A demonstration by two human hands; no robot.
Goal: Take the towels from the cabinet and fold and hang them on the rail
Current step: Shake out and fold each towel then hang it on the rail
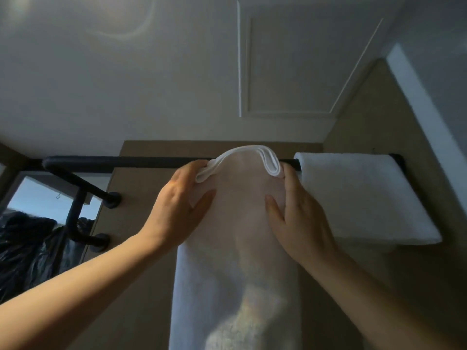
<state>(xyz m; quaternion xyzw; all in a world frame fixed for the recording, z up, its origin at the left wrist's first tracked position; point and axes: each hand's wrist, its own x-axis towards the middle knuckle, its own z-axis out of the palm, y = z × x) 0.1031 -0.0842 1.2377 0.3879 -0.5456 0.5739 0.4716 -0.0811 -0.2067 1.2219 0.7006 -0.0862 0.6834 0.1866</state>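
While the rail point(126, 161) runs on to the left of the left hand point(182, 200), this hand pinches the top left of the folded towel point(235, 248) lying over the rail between both hands, the right hand point(300, 223) grips its top right edge, and a second towel point(358, 193) hangs just right of that hand.

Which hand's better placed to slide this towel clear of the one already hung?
Left, probably. The left hand pinches the top corner of the held towel beside bare rail; the right hand is crowded against the hung towel.
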